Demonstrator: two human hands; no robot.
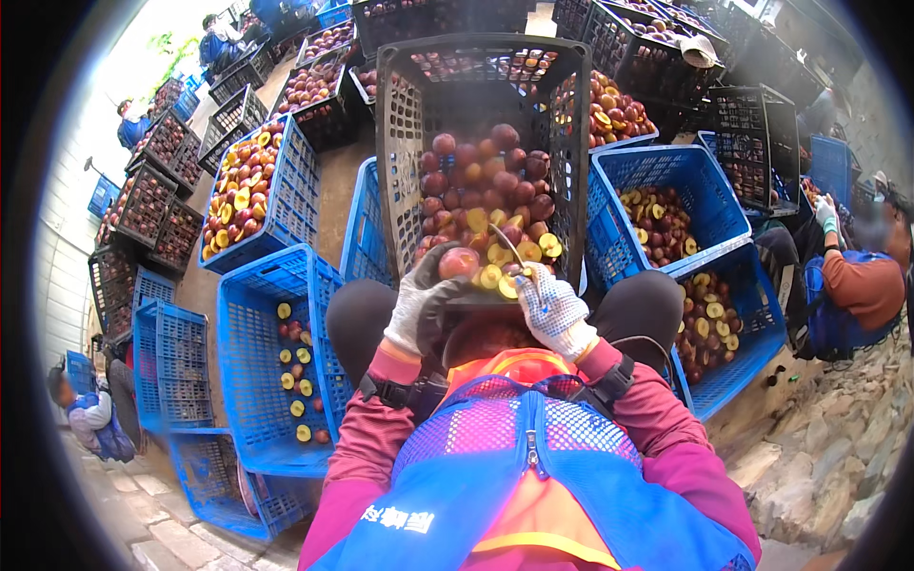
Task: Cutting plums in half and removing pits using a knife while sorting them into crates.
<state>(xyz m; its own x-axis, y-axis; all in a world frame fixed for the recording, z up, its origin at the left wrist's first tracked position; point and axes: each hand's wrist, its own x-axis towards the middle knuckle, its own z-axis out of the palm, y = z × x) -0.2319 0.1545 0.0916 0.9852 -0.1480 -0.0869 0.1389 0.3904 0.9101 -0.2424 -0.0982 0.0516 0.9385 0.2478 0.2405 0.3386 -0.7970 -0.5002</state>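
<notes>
My left hand [417, 303], in a grey and black glove, is closed around a dark red plum [459, 264] at the near end of a black crate [405, 133]. In my right hand [555, 312], gloved in white with blue dots, is a thin curved knife [506, 244], its blade pointing up and left over the fruit. Whole plums [476, 181] fill the middle of the crate, which tilts toward me between my knees. Several cut plum halves [500, 255] with yellow flesh lie close to both hands.
At my left a blue crate [249, 419] has scattered plum halves on its bottom. Two blue crates [609, 228] [752, 381] with more halves stand at my right. A fuller blue crate [297, 195] sits farther left. A co-worker [857, 290] sits at the right; stacked black crates [738, 128] stand behind.
</notes>
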